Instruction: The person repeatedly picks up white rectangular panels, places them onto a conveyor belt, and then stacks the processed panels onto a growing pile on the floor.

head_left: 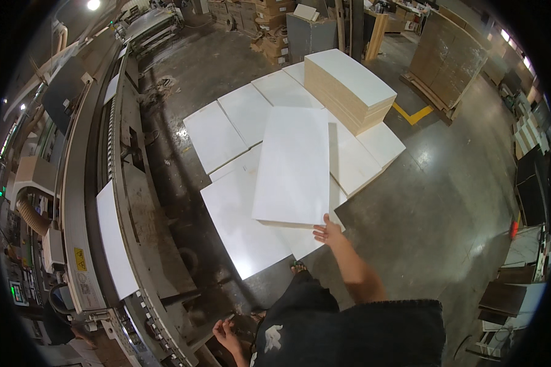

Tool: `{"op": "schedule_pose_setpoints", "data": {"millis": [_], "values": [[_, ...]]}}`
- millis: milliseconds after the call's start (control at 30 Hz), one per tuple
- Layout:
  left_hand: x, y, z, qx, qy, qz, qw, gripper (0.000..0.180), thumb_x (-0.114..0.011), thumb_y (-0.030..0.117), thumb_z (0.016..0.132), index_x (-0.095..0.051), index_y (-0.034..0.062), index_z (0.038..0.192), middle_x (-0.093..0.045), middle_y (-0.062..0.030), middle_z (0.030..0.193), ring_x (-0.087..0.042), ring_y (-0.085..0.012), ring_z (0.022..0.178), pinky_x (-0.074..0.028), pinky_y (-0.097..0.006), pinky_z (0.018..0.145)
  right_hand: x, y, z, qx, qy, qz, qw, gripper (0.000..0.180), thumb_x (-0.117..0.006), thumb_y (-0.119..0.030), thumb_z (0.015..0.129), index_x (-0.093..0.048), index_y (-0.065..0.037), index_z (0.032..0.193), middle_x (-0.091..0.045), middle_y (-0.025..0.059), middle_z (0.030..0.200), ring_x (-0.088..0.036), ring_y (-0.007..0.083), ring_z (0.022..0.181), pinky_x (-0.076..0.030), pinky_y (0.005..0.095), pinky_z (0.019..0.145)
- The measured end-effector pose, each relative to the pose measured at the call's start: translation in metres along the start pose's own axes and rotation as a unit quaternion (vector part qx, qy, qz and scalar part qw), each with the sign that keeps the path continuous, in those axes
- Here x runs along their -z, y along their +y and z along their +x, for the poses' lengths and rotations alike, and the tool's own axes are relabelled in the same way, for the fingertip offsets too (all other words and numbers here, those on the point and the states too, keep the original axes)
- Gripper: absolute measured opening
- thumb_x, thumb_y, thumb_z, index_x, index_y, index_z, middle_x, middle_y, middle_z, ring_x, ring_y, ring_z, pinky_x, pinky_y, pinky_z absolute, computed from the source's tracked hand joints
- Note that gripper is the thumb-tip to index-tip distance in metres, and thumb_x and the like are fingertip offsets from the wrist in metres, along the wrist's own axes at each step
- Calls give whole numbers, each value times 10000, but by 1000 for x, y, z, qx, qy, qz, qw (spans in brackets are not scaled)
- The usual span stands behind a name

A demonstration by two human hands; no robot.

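Observation:
My right hand (328,233) grips the near corner of a large white rectangular panel (294,162), which lies tilted over other white panels (245,226) spread low on the floor. My left hand (225,334) hangs near my hip at the lower edge, by the machine's base; its fingers are curled and I cannot see anything in it. A tall stack of white-faced boards (349,88) stands behind the spread panels.
A long conveyor-type machine (134,202) runs along the left, with a white panel (113,238) on its track. Wrapped pallets of boards (447,58) stand at the back right. Cardboard boxes (272,30) are at the back. Concrete floor (434,202) lies to the right.

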State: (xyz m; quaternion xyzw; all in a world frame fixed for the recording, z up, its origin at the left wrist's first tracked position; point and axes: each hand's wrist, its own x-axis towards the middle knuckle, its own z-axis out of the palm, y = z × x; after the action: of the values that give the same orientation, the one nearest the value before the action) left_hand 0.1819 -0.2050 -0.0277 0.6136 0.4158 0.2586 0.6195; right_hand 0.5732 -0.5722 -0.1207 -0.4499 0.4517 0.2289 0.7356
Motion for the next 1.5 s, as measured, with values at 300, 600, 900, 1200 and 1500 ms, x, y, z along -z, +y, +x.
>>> {"op": "schedule_pose_setpoints", "data": {"millis": [300,600,900,1200,1500], "values": [[-139,48,21,121,-237,103,958,256,-603,255,973,-546,56,1125,-674,-105,1029,-665,-199,856,-497,-322,730,-12,-2,-9,7,78,-8,997,465,-592,-427,971,-511,-13,1165,-701,219,1052,-707,338,736,-499,384,454],[-251,20,24,370,-285,-67,882,449,-442,209,1023,-372,8,1418,-572,-170,1297,-590,-311,1134,-466,-457,968,-4,37,-2,-15,-18,-88,996,389,-541,-437,999,-542,-61,1099,-682,106,900,-662,237,640,-440,354,421],[-266,-25,11,451,-185,-125,864,469,-499,347,1007,-471,71,1385,-539,-140,1265,-515,-320,1210,-431,-478,989,47,147,-82,-48,-227,-274,933,204,-541,-215,986,-626,-54,1080,-607,40,730,-601,178,580,-481,331,475],[-207,-52,10,240,59,120,961,297,-616,341,911,-646,45,898,-638,-71,800,-601,-213,702,-493,-377,667,40,65,-69,70,-141,-286,945,548,-579,-447,971,-462,-12,1284,-612,152,1029,-685,290,840,-586,409,637],[-21,17,-19,70,327,202,921,346,-606,311,917,-653,-26,855,-655,-226,843,-636,-418,811,-487,-483,744,-13,110,-31,-180,-277,-34,943,464,-387,-425,963,-567,-126,1270,-676,74,1167,-673,332,991,-565,519,815]]}}
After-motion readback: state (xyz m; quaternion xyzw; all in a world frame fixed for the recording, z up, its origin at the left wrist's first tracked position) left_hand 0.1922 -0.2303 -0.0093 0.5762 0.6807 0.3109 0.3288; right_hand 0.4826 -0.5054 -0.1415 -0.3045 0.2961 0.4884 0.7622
